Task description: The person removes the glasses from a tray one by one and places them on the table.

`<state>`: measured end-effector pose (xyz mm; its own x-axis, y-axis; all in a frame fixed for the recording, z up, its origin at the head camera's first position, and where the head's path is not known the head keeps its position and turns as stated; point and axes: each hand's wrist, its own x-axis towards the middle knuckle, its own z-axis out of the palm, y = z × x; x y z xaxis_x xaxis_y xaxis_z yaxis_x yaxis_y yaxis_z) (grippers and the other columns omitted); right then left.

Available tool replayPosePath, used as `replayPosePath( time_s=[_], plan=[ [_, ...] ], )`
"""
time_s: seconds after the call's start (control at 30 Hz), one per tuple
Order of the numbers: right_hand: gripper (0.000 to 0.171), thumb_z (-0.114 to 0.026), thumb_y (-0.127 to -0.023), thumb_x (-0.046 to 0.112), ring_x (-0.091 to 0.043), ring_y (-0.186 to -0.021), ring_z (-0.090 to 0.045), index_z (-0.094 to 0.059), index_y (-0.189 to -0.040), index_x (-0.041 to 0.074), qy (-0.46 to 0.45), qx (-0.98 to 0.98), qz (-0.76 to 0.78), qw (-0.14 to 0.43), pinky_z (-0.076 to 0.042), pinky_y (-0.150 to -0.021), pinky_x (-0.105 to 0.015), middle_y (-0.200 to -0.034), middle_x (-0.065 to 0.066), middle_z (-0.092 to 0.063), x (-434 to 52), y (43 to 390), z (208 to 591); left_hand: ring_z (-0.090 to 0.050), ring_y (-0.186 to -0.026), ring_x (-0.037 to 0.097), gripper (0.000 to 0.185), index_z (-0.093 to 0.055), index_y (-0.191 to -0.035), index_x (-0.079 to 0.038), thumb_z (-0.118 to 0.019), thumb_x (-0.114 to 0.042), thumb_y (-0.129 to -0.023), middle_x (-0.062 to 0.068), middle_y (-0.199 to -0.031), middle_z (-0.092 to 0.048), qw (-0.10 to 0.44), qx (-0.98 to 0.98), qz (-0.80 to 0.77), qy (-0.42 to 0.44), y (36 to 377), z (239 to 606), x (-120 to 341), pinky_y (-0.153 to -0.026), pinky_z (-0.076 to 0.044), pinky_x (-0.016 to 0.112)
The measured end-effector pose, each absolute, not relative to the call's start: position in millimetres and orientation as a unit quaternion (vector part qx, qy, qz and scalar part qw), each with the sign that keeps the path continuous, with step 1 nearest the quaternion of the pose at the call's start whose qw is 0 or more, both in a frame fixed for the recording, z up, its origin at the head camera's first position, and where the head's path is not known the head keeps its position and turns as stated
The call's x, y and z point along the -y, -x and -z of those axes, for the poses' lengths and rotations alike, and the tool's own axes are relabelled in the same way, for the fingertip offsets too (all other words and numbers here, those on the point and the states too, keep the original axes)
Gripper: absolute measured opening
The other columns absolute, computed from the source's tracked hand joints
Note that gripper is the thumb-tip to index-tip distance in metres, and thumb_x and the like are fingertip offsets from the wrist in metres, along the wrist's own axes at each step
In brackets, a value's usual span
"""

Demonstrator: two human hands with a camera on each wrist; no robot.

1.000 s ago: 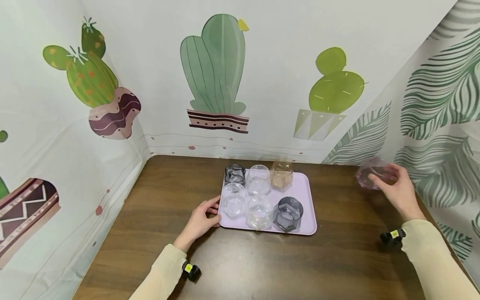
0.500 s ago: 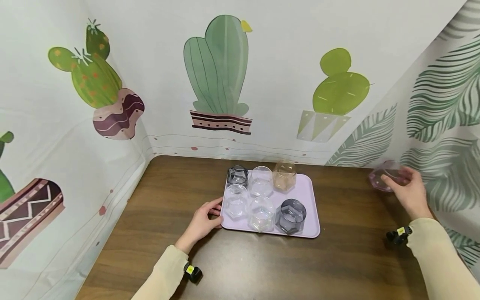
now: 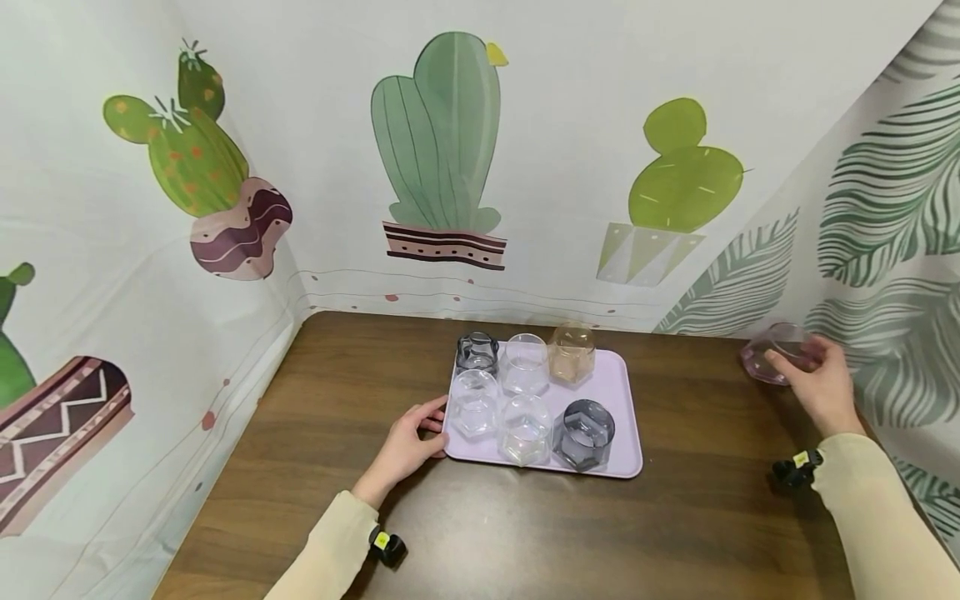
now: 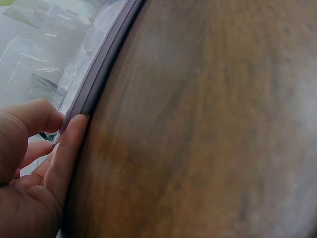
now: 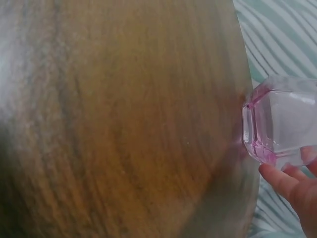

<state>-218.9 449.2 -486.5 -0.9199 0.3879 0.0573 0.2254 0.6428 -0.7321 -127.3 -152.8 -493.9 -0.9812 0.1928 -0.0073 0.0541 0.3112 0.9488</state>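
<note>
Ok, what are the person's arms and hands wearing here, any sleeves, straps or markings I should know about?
Both arms wear long, plain cream sleeves that reach the wrists. The left hand and right hand are bare: no gloves, and no rings show. A small black device with a yellow mark sits at each cuff: the left wrist device and the right wrist device. No cables show.

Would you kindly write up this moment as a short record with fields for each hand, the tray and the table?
left hand: touches the left edge of the lilac tray
right hand: holds a pink glass near the table's right edge
tray contents: six glasses; two grey, three clear, one amber
table: dark wood
</note>
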Motion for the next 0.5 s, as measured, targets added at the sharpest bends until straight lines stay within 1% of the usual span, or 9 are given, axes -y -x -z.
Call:
replayPosePath(
  time_s=[0.1,0.2,0.3,0.4,0.43,0.47,0.5],
  plan=[
    [0.086,-0.061,-0.085,0.041,-0.031,-0.109,-0.041,-0.016,-0.146,0.000,0.165,0.900,-0.388,0.106,-0.033,-0.064,-0.006,-0.138,-0.027,-0.035,-449,219,487,-0.058,-0.095,0.037,0.059,-0.048,-0.133,0.004,-0.061,0.012,-0.076,0.026,-0.108,-0.053,0.062,-0.807,-0.582,-0.079,127,494,153,-0.059,-0.061,0.033],
    [0.085,-0.060,-0.086,0.041,-0.035,-0.111,-0.040,-0.015,-0.146,0.000,0.161,0.902,-0.388,0.104,-0.032,-0.065,-0.007,-0.139,-0.028,-0.034,-448,219,488,-0.058,-0.095,0.037,0.059,-0.047,-0.133,0.004,-0.061,0.012,-0.077,0.027,-0.108,-0.053,0.064,-0.806,-0.582,-0.079,127,497,153,-0.060,-0.061,0.034],
    [0.087,-0.058,-0.087,0.042,-0.040,-0.117,-0.037,-0.012,-0.147,0.000,0.157,0.902,-0.391,0.095,-0.034,-0.068,-0.010,-0.142,-0.028,-0.031,-447,219,487,-0.058,-0.095,0.037,0.060,-0.048,-0.133,0.003,-0.062,0.012,-0.076,0.025,-0.108,-0.053,0.057,-0.806,-0.585,-0.074,131,509,154,-0.058,-0.061,0.034],
    [0.088,-0.057,-0.088,0.043,-0.043,-0.123,-0.035,-0.008,-0.148,0.001,0.150,0.902,-0.396,0.085,-0.042,-0.080,-0.021,-0.146,-0.028,-0.026,-446,218,486,-0.059,-0.093,0.034,0.061,-0.050,-0.132,0.001,-0.063,0.013,-0.075,0.021,-0.106,-0.055,0.043,-0.807,-0.585,-0.068,134,522,156,-0.055,-0.060,0.031],
    [0.088,-0.057,-0.088,0.043,-0.045,-0.124,-0.034,-0.007,-0.148,0.001,0.147,0.901,-0.400,0.083,-0.043,-0.085,-0.028,-0.147,-0.028,-0.024,-446,218,486,-0.059,-0.092,0.032,0.061,-0.050,-0.133,-0.002,-0.063,0.012,-0.075,0.019,-0.105,-0.055,0.042,-0.808,-0.584,-0.065,136,526,157,-0.055,-0.060,0.030],
    [0.089,-0.056,-0.088,0.044,-0.045,-0.125,-0.033,-0.006,-0.148,0.002,0.149,0.901,-0.400,0.079,-0.044,-0.088,-0.031,-0.148,-0.028,-0.023,-446,218,485,-0.059,-0.092,0.030,0.062,-0.051,-0.133,-0.003,-0.064,0.011,-0.074,0.017,-0.105,-0.055,0.040,-0.809,-0.583,-0.064,137,528,158,-0.055,-0.060,0.029],
    [0.089,-0.056,-0.088,0.044,-0.046,-0.127,-0.031,-0.006,-0.149,0.002,0.147,0.900,-0.404,0.077,-0.043,-0.093,-0.039,-0.148,-0.028,-0.021,-447,217,485,-0.060,-0.091,0.028,0.062,-0.051,-0.133,-0.005,-0.064,0.011,-0.074,0.015,-0.104,-0.056,0.038,-0.810,-0.582,-0.063,137,530,158,-0.054,-0.060,0.028]
  ],
)
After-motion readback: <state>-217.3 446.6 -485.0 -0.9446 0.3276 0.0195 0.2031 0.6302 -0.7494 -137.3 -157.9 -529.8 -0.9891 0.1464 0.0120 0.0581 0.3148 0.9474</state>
